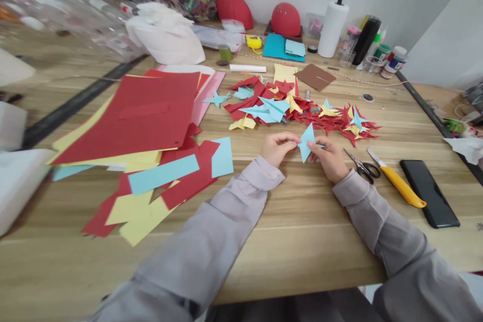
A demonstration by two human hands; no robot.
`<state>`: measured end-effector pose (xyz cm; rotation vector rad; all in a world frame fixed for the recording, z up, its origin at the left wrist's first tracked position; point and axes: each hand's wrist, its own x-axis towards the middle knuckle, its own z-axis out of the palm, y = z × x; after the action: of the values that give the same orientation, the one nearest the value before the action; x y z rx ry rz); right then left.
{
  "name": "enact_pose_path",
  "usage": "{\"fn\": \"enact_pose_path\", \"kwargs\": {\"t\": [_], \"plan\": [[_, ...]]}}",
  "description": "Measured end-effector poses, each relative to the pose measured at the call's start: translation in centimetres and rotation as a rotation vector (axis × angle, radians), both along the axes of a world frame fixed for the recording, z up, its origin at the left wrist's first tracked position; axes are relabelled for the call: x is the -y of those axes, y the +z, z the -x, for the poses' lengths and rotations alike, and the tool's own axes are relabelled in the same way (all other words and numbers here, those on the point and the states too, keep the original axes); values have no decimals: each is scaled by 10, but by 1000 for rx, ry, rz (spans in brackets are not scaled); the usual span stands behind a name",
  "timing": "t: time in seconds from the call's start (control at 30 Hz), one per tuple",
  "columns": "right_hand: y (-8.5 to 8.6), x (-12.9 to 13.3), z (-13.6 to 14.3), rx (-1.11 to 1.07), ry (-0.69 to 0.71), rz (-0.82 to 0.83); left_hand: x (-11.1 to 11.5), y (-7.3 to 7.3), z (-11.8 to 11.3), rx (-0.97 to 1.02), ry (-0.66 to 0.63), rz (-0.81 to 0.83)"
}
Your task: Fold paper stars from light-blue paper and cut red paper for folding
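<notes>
Left fingers (285, 137) and right fingers (317, 150) pinch a folded blue paper (307, 137); the counter (302, 241) stretches bodyward from them to its near edge, scissors (368, 169) just rightward.

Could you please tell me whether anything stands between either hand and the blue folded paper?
Nothing visible does: the left hand and right hand both have fingers on the blue folded paper; the scissors lie off to the right.
</notes>
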<state>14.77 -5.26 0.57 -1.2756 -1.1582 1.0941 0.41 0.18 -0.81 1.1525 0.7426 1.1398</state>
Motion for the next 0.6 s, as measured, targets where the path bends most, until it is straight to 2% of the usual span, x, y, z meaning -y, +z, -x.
{"fn": "enact_pose_path", "kwargs": {"t": [0.17,0.4,0.6], "plan": [[0,0,0,4,-30,-11,0,-1,0,-76,21,-4],[-2,-1,0,-42,-16,1,-2,1,-1,40,6,121],[-2,-2,1,-9,-35,-26,-3,3,0,33,-9,109]]}}
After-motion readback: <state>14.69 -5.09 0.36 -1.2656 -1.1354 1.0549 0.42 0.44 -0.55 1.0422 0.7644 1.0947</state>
